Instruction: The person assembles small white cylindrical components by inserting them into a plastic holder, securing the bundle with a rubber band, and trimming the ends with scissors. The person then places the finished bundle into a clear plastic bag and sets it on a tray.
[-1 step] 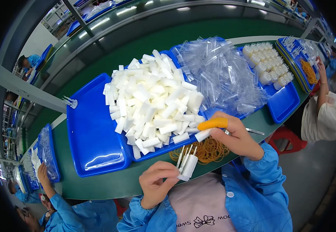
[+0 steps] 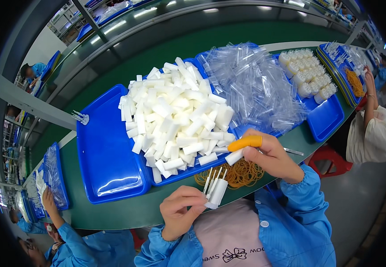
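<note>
My left hand point(image 2: 180, 212) pinches the base of a white plastic holder point(image 2: 211, 205) with several thin upright prongs. A white foam piece point(image 2: 219, 191) stands on the holder among the prongs, on their right side. Above and to the right, my right hand point(image 2: 273, 155) is closed on another white foam piece point(image 2: 234, 157), between thumb and forefinger. An orange finger cot point(image 2: 245, 143) covers that forefinger. The two hands are apart. Just beyond the holder, a heap of tan rubber bands point(image 2: 239, 173) lies on the green table.
A blue tray point(image 2: 108, 147) at left has a pronged holder point(image 2: 81, 117) at its upper edge. Beside it are heaped white foam pieces point(image 2: 170, 111), clear plastic sleeves point(image 2: 255, 84) and bundled white pieces point(image 2: 308, 73). Co-workers sit at both sides; a red stool point(image 2: 333, 160) stands at right.
My right hand and its foam piece have shifted very slightly. The co-worker's arms at the far right have moved a little. The trays are unchanged.
</note>
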Available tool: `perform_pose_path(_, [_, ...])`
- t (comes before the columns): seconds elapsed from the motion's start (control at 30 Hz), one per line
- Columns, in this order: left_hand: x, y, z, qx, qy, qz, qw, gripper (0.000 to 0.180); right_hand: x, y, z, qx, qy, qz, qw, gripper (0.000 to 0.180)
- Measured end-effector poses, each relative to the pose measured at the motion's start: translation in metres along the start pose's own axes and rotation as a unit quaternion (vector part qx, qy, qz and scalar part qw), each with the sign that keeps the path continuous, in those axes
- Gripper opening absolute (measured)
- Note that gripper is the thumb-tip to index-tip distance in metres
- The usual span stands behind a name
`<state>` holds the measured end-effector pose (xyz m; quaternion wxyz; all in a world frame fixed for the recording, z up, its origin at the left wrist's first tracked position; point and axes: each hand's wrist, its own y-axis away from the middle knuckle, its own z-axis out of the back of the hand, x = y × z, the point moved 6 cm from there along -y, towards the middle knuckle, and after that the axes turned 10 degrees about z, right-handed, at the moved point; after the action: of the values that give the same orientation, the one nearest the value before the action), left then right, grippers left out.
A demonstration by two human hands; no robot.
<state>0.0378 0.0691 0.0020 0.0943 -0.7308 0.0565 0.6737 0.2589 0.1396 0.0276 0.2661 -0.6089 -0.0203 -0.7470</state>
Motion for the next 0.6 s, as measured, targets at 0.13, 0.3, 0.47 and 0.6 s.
perform_pose_path(0.13, [-0.013, -0.002, -0.006, 0.019, -0.073, -0.048, 0.996, 0.016, -0.008, 0.005, -0.005, -0.001, -0.142, -0.118, 0.983, 0.021])
perform_pose_path(0.3, [-0.021, -0.002, -0.012, 0.041, -0.123, -0.069, 0.989, 0.016, -0.019, 0.006, -0.014, 0.017, -0.221, -0.165, 0.961, 0.020])
perform_pose_path(0.47, [-0.028, -0.004, -0.018, 0.061, -0.163, -0.090, 0.981, 0.017, -0.032, 0.008, -0.018, 0.031, -0.294, -0.193, 0.936, 0.022])
perform_pose_path(0.6, [-0.032, -0.006, -0.021, 0.075, -0.204, -0.106, 0.970, 0.018, -0.037, 0.008, -0.019, 0.053, -0.325, -0.208, 0.921, 0.021])
